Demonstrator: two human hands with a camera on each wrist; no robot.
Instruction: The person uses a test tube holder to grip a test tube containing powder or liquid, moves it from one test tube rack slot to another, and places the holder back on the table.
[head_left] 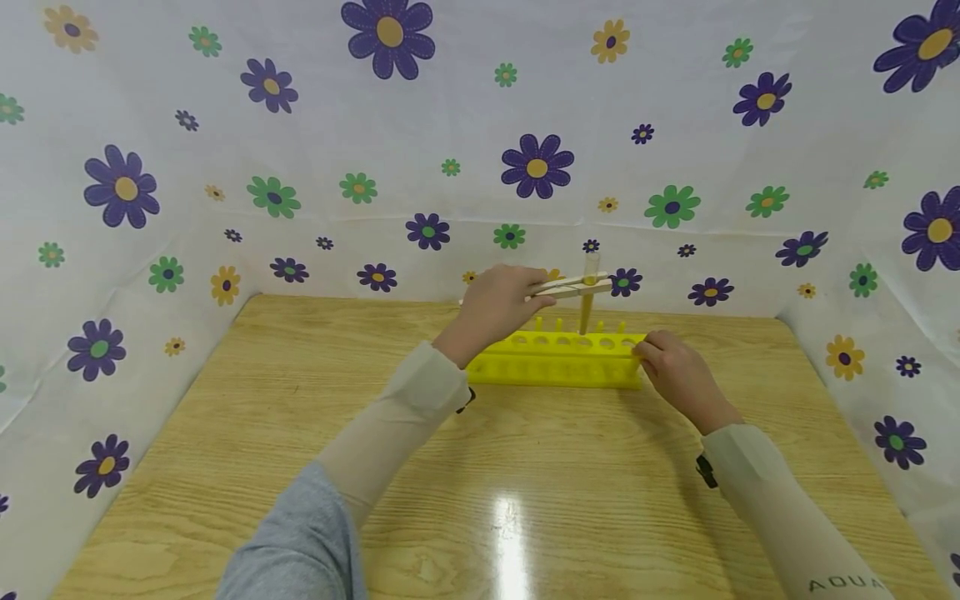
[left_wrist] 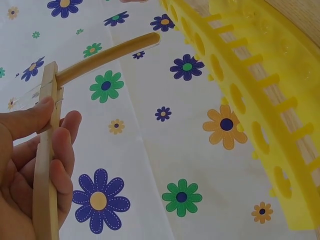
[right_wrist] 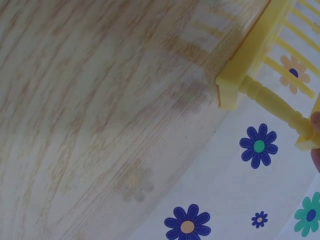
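Note:
A wooden test tube holder (head_left: 573, 289) is gripped in my left hand (head_left: 501, 304), thumb on one side and curled fingers on the other. Its jaws clasp a glass test tube (left_wrist: 110, 57) near the upper end. Brownish-yellow liquid fills much of the tube, which stands nearly upright over the yellow test tube rack (head_left: 555, 367). In the left wrist view the tube's rounded bottom is apart from the rack's holes. My right hand (head_left: 678, 375) pinches the rack's right end at the top; only its fingertips (right_wrist: 316, 130) show in the right wrist view.
The rack stands on a wood-grain table (head_left: 420, 500), towards the back. It has a row of round holes and a row of upright pegs behind them. A white flower-printed sheet (head_left: 450, 108) encloses the back and both sides.

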